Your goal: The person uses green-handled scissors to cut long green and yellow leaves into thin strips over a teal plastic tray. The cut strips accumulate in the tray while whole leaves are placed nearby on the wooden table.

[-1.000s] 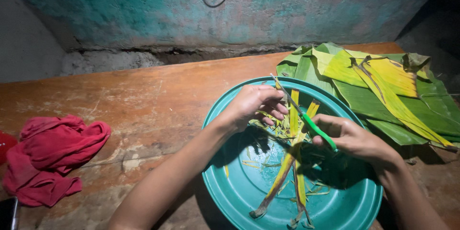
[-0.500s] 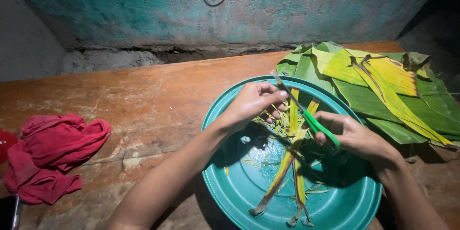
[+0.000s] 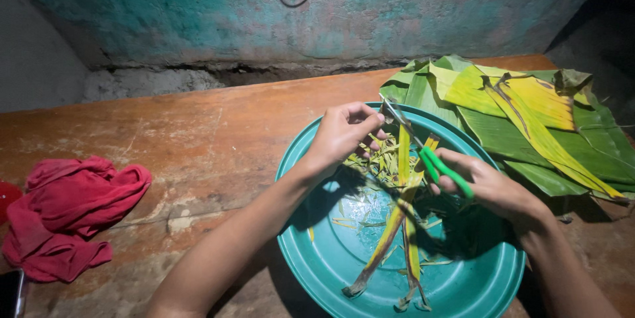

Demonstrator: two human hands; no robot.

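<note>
Green-handled scissors (image 3: 433,159) remain gripped in the right hand (image 3: 486,185), blades now raised slightly nearer the left hand (image 3: 344,134) than a second ago. Left hand, lifted a little, fingers pinched on a thin yellow-green leaf strip (image 3: 404,152) above the round teal plastic basin (image 3: 331,252). Strips yellow, browned at ends, lying inside the basin. Stacked banana leaves (image 3: 516,113) just beside it.
</note>
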